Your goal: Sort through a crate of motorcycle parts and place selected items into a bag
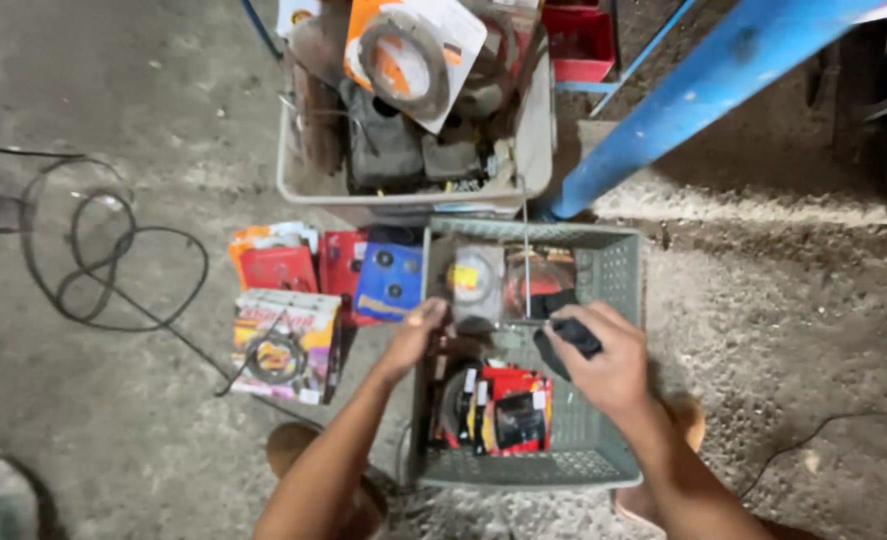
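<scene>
Our left hand (416,335) rests fingers curled on the grey crate (614,275) rim; our right hand (604,365) grips a black part (576,335) above it. Packaged parts (286,342) lie left on the floor, a white bin (534,130) behind.

The light is dim and warm, strongest in the middle of the view, on the packets (286,345) and the grey crate (619,270). The concrete floor (164,110) fades to dark at the left edge and in the lower corners. Shadows are soft, with no hard edges; the deepest shade lies at the top right behind the blue beam (704,90). There is no strong glare, only a pale sheen on the plastic wrappers. The whole picture is soft and smeared, fine detail lost. Both hands (609,360) look slightly blurred. Lines bend outward near the edges.
</scene>
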